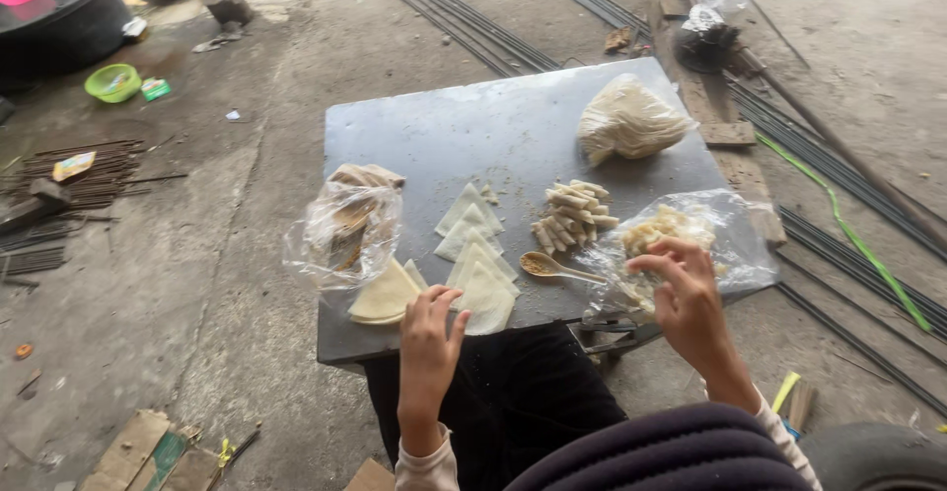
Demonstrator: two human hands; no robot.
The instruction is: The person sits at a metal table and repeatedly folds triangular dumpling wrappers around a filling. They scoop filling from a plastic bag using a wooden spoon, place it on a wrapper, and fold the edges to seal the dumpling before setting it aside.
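Observation:
A low grey table [473, 126] stands in front of me on a concrete floor. My left hand [429, 338] rests at its near edge, fingers touching a pale triangular wrapper [485, 294], one of several laid in a row. Reaching over a clear plastic bag of pale filling [676, 234], my right hand [683, 289] has its fingers curled just above the bag; whether it pinches anything I cannot tell. A wooden spoon [552, 268] with brown filling lies between my hands. Several finished rolls [572, 213] are piled mid-table.
Another clear bag with wrappers [345, 225] sits on the table's left, and a tied white bag [629, 121] at the far right. Steel rods [838, 195] lie on the floor to the right. A black tub [54, 12] and green bowl [111, 82] stand far left.

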